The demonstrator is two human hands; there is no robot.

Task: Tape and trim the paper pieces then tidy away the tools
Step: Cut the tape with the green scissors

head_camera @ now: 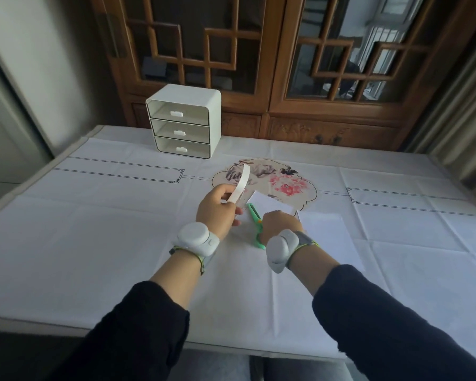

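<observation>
Both hands are busy: the left grip pinches a white strip between thumb and fingers, and the right grip is curled round green scissors.

A white cloth covers the worktop, giving a flat base for cutting. At its far edge stands a three-drawer organiser with every drawer closed, probably where the tools go afterwards. Nearer lies a fan-shaped floral mat. A flat white sheet rests to the right of the hands.

The paper piece sits just beyond the right knuckles, partly over the mat, and the scissor blades point toward it. The strip arches upward, clear of the blades and cloth. Whether it is tape or a trimmed offcut I cannot tell.
</observation>
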